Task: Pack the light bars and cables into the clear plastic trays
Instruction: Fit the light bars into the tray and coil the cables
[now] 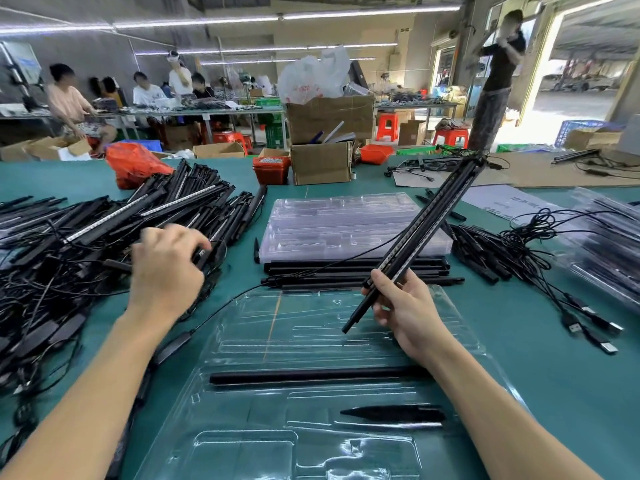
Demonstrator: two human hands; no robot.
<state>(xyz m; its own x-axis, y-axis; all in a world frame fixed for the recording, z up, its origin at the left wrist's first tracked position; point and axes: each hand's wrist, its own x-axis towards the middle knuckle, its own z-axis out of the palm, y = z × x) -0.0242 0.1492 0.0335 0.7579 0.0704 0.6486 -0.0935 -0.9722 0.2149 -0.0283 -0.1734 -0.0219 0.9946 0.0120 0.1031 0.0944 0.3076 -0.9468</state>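
Observation:
A clear plastic tray [242,341] lies open in front of me on the green table. One black bar [311,374] lies across its middle slot and a black pointed spike [394,413] sits lower right in it. My right hand [405,310] grips a bundle of black light bars [426,233], tilted up and away over the tray, with a thin cable trailing from them. My left hand [166,268] reaches into the big pile of light bars and cables [104,230] on the left, fingers curled on the end of a bar.
A stack of clear trays [346,223] sits on black bars behind the open tray. Loose spikes and USB cables [540,271] lie at right, packed trays [602,244] at far right. Cardboard boxes [322,161] and a red bag [135,164] stand along the far edge; people work beyond.

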